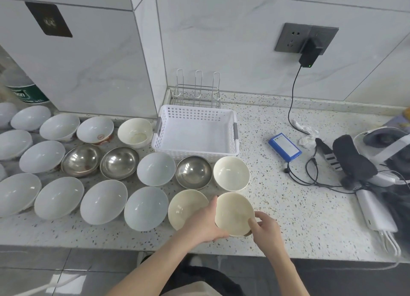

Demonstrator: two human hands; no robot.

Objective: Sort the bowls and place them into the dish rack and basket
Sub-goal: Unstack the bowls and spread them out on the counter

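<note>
At the counter's (288, 207) front edge, I watched both hands close on one cream bowl (235, 213), which sat tilted toward the camera, just right of a second cream bowl (185, 207). My left hand (203, 223) reached in from below, forearm angled up and to the right, thumb along the bowl's left rim and fingers curled under its near side. My right hand (265, 227) came in beside it, fingertips pinching the bowl's right rim, wrist bent slightly inward. I could not tell whether the bowl's base touched the counter.

Behind them, a white basket (196, 131) stood against the wall corner, with a wire rack (196, 93) just behind it. A third cream bowl (231, 173) and a steel bowl (193, 172) sat between the basket and my hands. Rows of white bowls (103, 201) and two more steel bowls (101, 162) spread to the left. To the right lay a blue battery (285, 147), its cable (292, 100) running up to a wall charger (309, 53).
</note>
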